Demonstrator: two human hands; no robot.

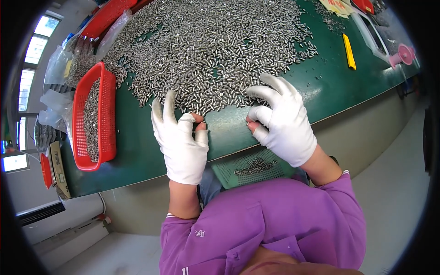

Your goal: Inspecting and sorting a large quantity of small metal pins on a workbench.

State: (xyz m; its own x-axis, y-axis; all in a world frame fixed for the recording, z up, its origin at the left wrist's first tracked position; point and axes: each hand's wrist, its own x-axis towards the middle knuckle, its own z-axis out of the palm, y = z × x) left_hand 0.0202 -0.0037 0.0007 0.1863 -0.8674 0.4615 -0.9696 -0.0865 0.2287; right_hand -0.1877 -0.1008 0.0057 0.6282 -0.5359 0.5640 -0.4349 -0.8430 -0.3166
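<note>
A wide pile of small, shiny metal screw-like parts (220,50) covers the far and middle stretch of the green tabletop (227,133). At the near edge of the pile is my left hand (181,144), in a white glove with bare thumb and index tips pinched together on a tiny metal part. To its right, my right hand (286,126) wears a matching glove, its thumb and index finger also pinching a small bright bit, mostly hidden. The other fingers of both hands are raised. Below and between them, a green basket (222,173) holds some dark metal parts on my lap.
On the left stands a red plastic basket (76,114) of metal parts, with clear plastic bags (55,107) beyond it. A scale (58,168) sits at the table's left end. Far right lie a yellow box cutter (349,51) and a pink plastic piece (404,55).
</note>
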